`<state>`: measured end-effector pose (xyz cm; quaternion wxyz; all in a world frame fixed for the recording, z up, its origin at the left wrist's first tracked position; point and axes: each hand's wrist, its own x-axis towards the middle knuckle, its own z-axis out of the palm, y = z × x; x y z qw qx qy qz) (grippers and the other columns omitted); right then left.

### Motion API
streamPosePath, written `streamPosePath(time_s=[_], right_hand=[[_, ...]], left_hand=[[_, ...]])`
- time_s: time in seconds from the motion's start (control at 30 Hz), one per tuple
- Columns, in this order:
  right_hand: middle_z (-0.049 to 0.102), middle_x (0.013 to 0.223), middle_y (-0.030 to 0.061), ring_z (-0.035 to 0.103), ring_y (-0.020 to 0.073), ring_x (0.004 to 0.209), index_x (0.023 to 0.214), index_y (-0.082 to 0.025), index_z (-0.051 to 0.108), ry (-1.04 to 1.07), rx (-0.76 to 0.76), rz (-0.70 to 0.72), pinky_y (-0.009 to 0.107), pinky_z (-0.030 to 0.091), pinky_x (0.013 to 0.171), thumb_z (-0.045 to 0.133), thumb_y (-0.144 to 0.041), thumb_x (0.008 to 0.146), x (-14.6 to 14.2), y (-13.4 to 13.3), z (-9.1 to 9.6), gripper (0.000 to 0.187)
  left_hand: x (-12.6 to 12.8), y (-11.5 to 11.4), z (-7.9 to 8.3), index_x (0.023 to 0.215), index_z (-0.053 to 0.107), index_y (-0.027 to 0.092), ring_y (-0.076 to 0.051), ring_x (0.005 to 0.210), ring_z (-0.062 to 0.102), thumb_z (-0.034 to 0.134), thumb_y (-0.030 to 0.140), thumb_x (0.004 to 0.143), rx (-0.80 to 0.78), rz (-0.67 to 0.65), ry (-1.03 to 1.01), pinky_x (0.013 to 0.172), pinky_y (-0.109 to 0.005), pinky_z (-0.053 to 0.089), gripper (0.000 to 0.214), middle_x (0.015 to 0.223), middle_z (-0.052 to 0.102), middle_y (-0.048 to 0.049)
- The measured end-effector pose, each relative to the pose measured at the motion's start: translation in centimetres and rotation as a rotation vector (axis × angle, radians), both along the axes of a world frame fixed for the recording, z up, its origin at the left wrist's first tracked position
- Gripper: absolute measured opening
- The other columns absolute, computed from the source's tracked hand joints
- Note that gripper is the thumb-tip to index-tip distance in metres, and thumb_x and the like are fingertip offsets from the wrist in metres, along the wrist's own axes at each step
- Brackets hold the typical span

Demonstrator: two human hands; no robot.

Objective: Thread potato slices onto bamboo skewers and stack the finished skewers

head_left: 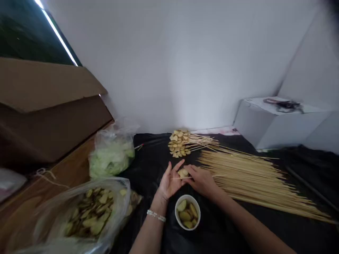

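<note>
My left hand point(170, 181) and my right hand point(200, 180) meet over the black table cover, just beyond a small white bowl point(178, 215) of yellow-green slices. Between them is a pale food slice point(183, 173) on a thin bamboo skewer. My left fingers pinch the slice. My right fingers are closed round the skewer's shaft. A beaded bracelet point(156, 215) is on my left wrist.
A pile of finished skewers point(180, 142) lies further back. A big heap of bare bamboo skewers point(254, 178) spreads to the right. Plastic bags of slices point(90, 211) and of green leaves point(112, 155) sit left, below cardboard boxes point(39, 106). A white box point(278, 121) stands back right.
</note>
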<state>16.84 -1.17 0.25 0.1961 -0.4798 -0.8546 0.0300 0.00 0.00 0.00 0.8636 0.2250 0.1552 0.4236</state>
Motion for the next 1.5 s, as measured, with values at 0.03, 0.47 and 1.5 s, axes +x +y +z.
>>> streamPosePath(time_s=[0.03,0.47,1.5], right_hand=[[0.060,0.113,0.0064,0.059,0.0191,0.098,0.119,-0.019,0.051,-0.005,-0.006,-0.008,0.026,0.044,0.075,0.051,-0.033,0.087,0.0,0.0,-0.1,0.035],[0.064,0.095,0.0067,0.061,0.0136,0.079,0.109,-0.018,0.054,-0.118,0.043,-0.061,0.022,0.039,0.060,0.033,-0.023,0.095,0.0,0.3,-0.8,0.025],[0.064,0.079,0.0015,0.057,0.0134,0.069,0.096,-0.024,0.059,-0.103,0.158,-0.232,0.026,0.022,0.054,0.032,-0.025,0.096,0.8,-0.1,0.5,0.027]], left_hand=[[0.1,0.0,0.1,0.139,0.036,0.015,-0.025,0.104,0.057,0.035,0.055,0.088,-0.005,-0.002,0.003,0.085,-0.034,0.041,0.065,0.121,0.057,-0.0168],[0.4,-0.2,-0.2,0.129,0.050,0.010,-0.021,0.099,0.059,0.041,0.044,0.090,-0.002,0.015,0.037,0.095,-0.037,0.038,0.052,0.108,0.063,-0.0140],[-0.1,1.3,-1.7,0.086,0.059,0.014,-0.006,0.059,0.055,0.063,0.013,0.076,-0.257,0.341,0.057,0.048,-0.013,0.043,0.011,0.070,0.056,-0.0001]])
